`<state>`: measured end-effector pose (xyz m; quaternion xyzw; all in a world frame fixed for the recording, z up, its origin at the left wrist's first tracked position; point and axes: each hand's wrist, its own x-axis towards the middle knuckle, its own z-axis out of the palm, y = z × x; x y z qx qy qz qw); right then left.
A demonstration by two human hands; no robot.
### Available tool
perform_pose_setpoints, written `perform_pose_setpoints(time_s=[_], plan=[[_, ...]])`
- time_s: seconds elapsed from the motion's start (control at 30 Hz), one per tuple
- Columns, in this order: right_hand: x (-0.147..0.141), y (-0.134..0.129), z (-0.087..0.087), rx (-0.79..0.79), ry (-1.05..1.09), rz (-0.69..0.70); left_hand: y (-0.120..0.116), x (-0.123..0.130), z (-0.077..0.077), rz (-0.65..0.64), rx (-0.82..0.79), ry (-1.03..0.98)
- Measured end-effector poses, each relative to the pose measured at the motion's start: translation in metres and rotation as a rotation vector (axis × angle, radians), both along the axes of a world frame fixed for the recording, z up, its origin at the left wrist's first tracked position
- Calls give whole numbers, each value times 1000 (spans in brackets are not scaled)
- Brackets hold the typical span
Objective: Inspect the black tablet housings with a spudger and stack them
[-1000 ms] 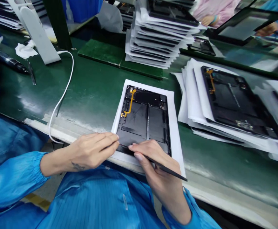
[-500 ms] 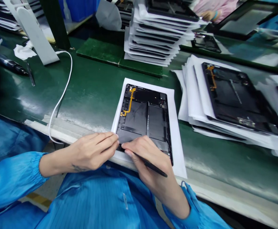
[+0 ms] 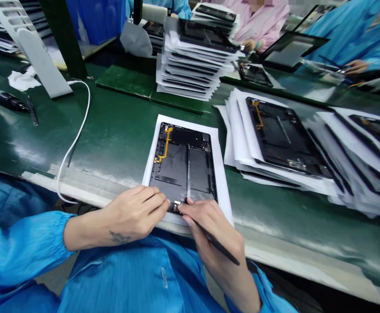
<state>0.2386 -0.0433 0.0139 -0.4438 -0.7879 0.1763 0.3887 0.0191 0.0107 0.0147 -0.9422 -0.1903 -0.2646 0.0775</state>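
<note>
An opened tablet housing [image 3: 173, 161] with an orange flex cable [image 3: 168, 145] lies on white paper [image 3: 224, 191] at the table's front edge. My left hand [image 3: 137, 213] rests at the housing's lower left corner, its fingers pressed together; whether anything is between them is hidden. My right hand [image 3: 214, 226] holds a thin black tool [image 3: 222, 248], its handle slanting back under the palm. The right fingertips are at the bottom edge of the housing beside a small metallic part [image 3: 177, 206]. The tool's tip is hidden by the fingers.
Paper-layered housings are stacked on the right [image 3: 284, 134] and at the back [image 3: 193, 65]. On the left are a white stand [image 3: 43, 65], a white cable [image 3: 85, 117], tweezers [image 3: 31, 111] and a dark electric tool [image 3: 4, 98]. Other people sit across the table.
The view has shifted, so most things appear further left and slightly lower. My right hand has moved a little right along the housing's bottom edge, and the small metallic part now shows.
</note>
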Motion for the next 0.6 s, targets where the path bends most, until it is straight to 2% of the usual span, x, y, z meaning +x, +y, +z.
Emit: perform_pose_setpoints(time_s=[0.2, 0.27, 0.33, 0.47, 0.6], plan=[[-1, -5, 8, 81, -266, 99, -1, 4, -7, -20, 39, 77], [-2, -6, 9, 94, -294, 121, -1, 3, -6, -30, 55, 95], [-2, -6, 7, 71, -206, 88, 1, 2, -4, -34, 32, 87], [1, -5, 1, 29, 45, -42, 6, -3, -2, -45, -136, 9], [1, -3, -4, 20, 81, -31, 5, -7, -4, -81, -152, -26]])
